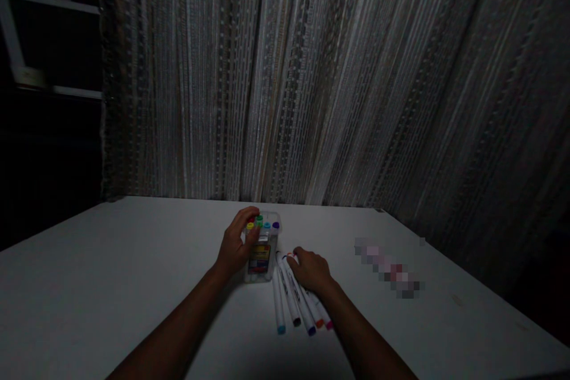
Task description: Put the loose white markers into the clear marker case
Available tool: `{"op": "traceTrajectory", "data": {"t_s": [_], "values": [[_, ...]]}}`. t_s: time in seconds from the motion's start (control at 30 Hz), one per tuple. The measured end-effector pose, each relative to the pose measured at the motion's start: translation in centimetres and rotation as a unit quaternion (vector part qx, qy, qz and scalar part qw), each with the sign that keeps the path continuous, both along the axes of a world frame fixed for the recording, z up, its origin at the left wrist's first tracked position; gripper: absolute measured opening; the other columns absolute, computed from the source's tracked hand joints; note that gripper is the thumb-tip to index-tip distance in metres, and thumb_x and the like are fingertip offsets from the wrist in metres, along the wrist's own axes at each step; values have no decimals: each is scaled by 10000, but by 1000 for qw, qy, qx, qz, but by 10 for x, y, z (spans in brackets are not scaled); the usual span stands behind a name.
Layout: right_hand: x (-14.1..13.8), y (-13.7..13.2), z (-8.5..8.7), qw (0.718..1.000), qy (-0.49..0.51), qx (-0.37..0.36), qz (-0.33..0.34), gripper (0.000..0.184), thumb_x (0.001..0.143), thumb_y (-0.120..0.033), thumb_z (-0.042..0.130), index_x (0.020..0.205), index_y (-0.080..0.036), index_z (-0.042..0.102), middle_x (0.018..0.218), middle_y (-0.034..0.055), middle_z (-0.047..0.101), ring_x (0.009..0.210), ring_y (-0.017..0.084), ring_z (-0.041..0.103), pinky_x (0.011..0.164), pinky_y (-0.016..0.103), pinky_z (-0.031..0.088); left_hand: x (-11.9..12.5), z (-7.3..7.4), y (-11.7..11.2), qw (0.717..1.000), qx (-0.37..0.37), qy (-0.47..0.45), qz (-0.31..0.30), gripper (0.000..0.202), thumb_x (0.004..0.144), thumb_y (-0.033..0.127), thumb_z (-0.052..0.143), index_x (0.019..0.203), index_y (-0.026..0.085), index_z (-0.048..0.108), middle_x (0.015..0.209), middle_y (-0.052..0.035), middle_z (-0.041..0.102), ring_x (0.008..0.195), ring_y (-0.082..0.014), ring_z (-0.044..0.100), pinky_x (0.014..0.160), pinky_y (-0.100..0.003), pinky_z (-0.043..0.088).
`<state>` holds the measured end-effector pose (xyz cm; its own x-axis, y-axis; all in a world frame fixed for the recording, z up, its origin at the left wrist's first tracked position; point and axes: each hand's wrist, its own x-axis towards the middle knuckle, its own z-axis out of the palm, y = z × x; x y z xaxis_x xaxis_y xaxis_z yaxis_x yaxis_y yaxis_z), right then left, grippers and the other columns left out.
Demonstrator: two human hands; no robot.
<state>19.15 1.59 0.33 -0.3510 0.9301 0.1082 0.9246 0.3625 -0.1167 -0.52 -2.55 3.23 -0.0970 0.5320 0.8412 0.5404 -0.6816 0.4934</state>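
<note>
A clear plastic marker case stands upright on the white table, with a dark printed label on its front. Several markers with yellow, green, light blue and purple ends show in its top. My left hand is wrapped round the case's left side, thumb in front. To the right of the case, several white markers lie fanned out, their light blue, black, purple, orange and pink ends towards me. My right hand lies over their far ends with fingers curled round a marker; the fingertips are partly hidden.
The white table runs back to a grey patterned curtain. A pixel-blurred pinkish object lies on the table at the right. A dark window is at the upper left.
</note>
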Motion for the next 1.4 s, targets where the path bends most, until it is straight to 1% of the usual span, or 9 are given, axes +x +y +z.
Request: {"op": "traceTrajectory", "data": {"t_s": [0.3,0.63,0.77,0.9,1.0,1.4], "values": [[-2,0,1,1000,4,-8,-9,432,872,-445,256,1051,-186,552,977,132,654,905,252,607,714,338,398,0,0,0,1000,-7,-4,6,305,851,375,394,1048,168,500,1091,-96,529,1055,-197,497,931,-357,403],[-3,-2,2,1000,5,2,-14,402,879,-409,271,1052,-180,553,951,130,661,892,250,614,706,327,398,0,1,-1,1000,-7,1,4,298,854,368,391,1050,169,497,1091,-96,526,1052,-193,495,922,-350,406],[-2,-1,2,1000,18,-2,-12,449,880,-459,241,1028,-183,562,957,121,660,893,240,613,713,322,396,0,1,-1,1000,-3,1,8,296,853,361,393,1046,167,505,1084,-93,535,1046,-192,502,916,-339,411],[-2,-1,2,1000,15,-8,-11,482,835,-541,301,1017,-182,566,966,125,655,898,262,607,710,337,402,0,0,0,1000,4,5,5,300,853,355,396,1061,169,504,1101,-95,533,1059,-194,499,917,-338,413],[-2,-2,3,1000,14,-5,-15,446,836,-509,320,1022,-184,564,967,123,655,900,261,607,716,341,403,-1,0,0,1000,1,7,3,301,854,354,396,1062,165,502,1099,-97,530,1055,-191,500,921,-339,409],[-2,-3,5,1000,4,-6,-13,388,869,-404,282,1046,-187,551,971,124,657,898,256,612,701,329,401,0,1,-1,1000,-8,1,6,297,855,376,393,1046,176,502,1104,-94,528,1072,-194,491,935,-348,406]]}}
